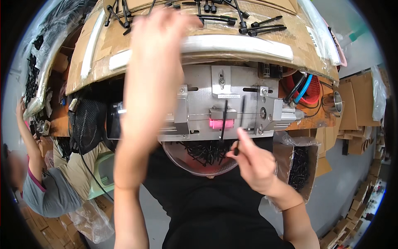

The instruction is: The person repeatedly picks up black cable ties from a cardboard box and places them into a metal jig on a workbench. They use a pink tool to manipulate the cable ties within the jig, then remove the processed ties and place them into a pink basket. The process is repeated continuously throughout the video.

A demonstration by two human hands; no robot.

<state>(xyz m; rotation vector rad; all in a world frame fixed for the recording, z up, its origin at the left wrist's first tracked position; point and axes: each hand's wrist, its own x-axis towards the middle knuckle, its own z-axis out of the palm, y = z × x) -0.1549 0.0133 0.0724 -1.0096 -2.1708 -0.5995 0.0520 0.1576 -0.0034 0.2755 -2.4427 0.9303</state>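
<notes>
"Where was the right hand?"

"In front of the metal plate, above the right side of the bowl. Thumb and index finger were clamped together on the dark end of a rod; a blurred shaft showed above them, over the plate."

"And the left hand?"

"Stretched far forward over the cardboard, near the loose rods along its far part. It was badly blurred, so I couldn't tell whether its fingers were apart or together, or whether they held anything."

"Was anything on the plate?"

"A second rod crossed in front of the pink block, its near end over the bowl. I couldn't tell whether rod and block touched."

"What lay around?"

"A heap of black rods in the bowl, a carton of black parts to the right, and a red basket beyond the plate's right end. A co-worker in a grey shirt sat at the left."
</notes>
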